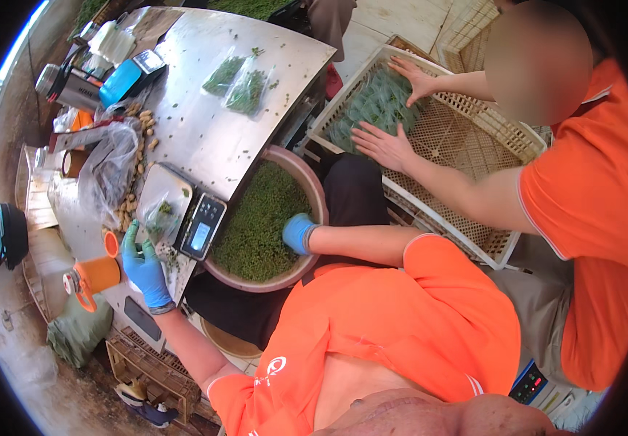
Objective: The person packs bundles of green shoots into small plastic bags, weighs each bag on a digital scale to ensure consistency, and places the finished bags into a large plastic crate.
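My left hand (148,270), in a blue glove with green-stained fingertips, is beside the digital scale (200,226), fingers apart. On the scale's pan sits a clear plastic bag (162,219) with some green sprigs inside. The fingertips are close to the bag; whether they touch it I cannot tell. My right hand (299,233), also blue-gloved, reaches into a round pinkish tub (319,204) on my lap. Its fingers are hidden among small green berries (262,218) that look like fresh peppercorns.
Two filled bags (237,82) lie on the metal table (199,136). Peanuts (142,136), an orange bottle (93,278), a steel flask (68,87) and a blue scale (128,76) crowd its left side. At right, a co-worker's hands (396,150) press filled bags in a plastic crate (456,131).
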Motion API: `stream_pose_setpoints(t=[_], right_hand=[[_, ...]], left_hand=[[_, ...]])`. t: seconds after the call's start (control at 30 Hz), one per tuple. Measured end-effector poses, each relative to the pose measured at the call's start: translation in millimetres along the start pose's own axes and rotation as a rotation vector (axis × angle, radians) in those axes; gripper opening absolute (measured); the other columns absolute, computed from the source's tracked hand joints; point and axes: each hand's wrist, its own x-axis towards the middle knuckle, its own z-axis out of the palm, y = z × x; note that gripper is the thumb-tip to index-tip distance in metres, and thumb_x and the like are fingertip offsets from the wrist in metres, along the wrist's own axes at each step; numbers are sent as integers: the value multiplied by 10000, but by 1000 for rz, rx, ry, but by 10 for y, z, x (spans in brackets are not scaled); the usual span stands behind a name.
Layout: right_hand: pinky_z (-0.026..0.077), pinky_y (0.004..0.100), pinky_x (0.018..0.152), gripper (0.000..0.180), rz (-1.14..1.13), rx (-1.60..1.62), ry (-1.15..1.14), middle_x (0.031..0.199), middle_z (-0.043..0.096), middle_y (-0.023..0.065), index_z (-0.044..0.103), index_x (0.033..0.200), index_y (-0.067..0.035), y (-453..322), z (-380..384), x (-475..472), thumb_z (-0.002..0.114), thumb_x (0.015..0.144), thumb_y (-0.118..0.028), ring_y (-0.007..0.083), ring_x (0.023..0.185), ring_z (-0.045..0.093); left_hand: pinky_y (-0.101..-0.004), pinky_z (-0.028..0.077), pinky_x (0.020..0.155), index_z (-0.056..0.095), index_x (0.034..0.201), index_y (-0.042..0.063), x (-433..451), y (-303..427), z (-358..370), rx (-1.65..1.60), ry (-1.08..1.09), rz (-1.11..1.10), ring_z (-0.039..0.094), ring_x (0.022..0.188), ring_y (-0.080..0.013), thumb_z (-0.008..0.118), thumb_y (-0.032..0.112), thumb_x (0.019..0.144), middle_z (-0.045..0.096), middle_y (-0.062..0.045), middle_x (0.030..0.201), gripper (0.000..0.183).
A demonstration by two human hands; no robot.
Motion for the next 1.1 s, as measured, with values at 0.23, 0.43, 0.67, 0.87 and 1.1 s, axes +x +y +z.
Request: stream_pose_setpoints(t=[0.23,0.43,0.67,0.87,1.1], right_hand=[[548,428,743,380,14,-10,-148,975,713,132,745,987,-76,24,-78,27,694,738,-359,285,906,692],[543,435,767,406,66,-54,-272,1026,693,157,735,1005,-57,-114,-111,-29,688,772,-385,302,945,679],[538,437,769,411,86,-62,-156,1063,674,177,726,1028,-44,-93,31,-33,678,790,-375,313,958,670],[541,428,764,366,98,-88,-125,1050,697,136,734,1044,-75,-106,-21,-86,656,804,-339,292,960,679],[546,436,759,266,68,-100,8,1042,684,187,736,969,-37,-36,153,5,651,790,-216,329,931,682]], left_hand=[[-207,457,654,627,1219,23,-679,-162,-36,-78,68,103,519,727,-66,538,-67,864,667,-43,1089,377],[-249,502,757,626,1206,10,-878,-249,-54,-214,119,33,607,912,-128,548,-74,862,656,-79,1143,363],[-295,491,886,626,1188,-3,-967,-317,-70,-221,134,51,620,1014,-180,557,-84,852,657,-105,1162,353],[-302,482,905,632,1173,-4,-985,-288,-12,-241,140,96,620,1019,-183,564,-81,852,665,-108,1150,338],[-319,496,878,656,1124,-3,-1025,-146,-73,-166,160,65,639,990,-205,595,-37,875,683,-117,1083,258]])
